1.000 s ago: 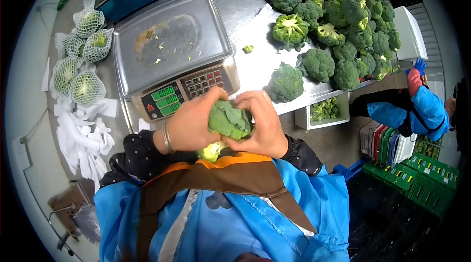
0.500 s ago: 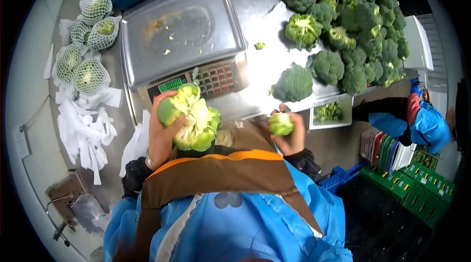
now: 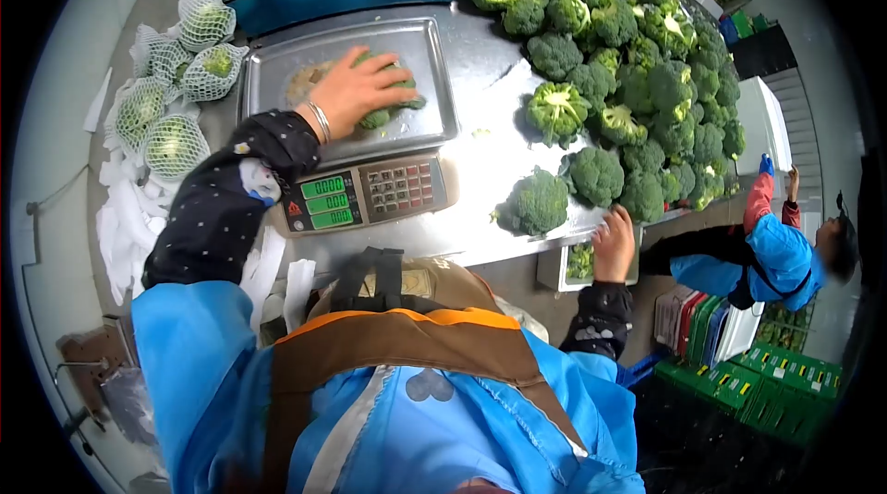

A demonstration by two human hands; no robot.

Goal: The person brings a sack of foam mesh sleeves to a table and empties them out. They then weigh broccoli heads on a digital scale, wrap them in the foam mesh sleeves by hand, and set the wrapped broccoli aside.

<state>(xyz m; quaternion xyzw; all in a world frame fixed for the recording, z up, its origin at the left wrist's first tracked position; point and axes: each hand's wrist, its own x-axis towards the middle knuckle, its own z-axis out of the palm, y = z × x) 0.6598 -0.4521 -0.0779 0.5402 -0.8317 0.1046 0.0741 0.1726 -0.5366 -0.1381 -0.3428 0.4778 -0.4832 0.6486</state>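
Note:
My left hand (image 3: 351, 92) lies over a broccoli head (image 3: 376, 117) on the steel pan (image 3: 420, 138) of a scale, its spread fingers gripping the head from above. Most of the broccoli is hidden under the palm. Below the pan, the scale's green display (image 3: 329, 202) shows zeros beside a keypad (image 3: 400, 187). My right hand (image 3: 613, 246) is at the table's front edge, above a white bin (image 3: 554, 270) with green pieces in it. Its fingers are loosely bent and apart, with nothing visible in them. A broccoli head (image 3: 538, 202) lies just left of that hand.
A large pile of broccoli (image 3: 637, 78) covers the right of the table. On the left lie several net-wrapped heads (image 3: 176, 145) and white net sleeves (image 3: 129, 235). A person in blue (image 3: 785, 254) stands at the right, near green crates (image 3: 767, 383).
My left hand has carried the broccoli head forward from my body onto the scale pan. My right hand has moved right to the bin, and the cut green piece it held is out of sight.

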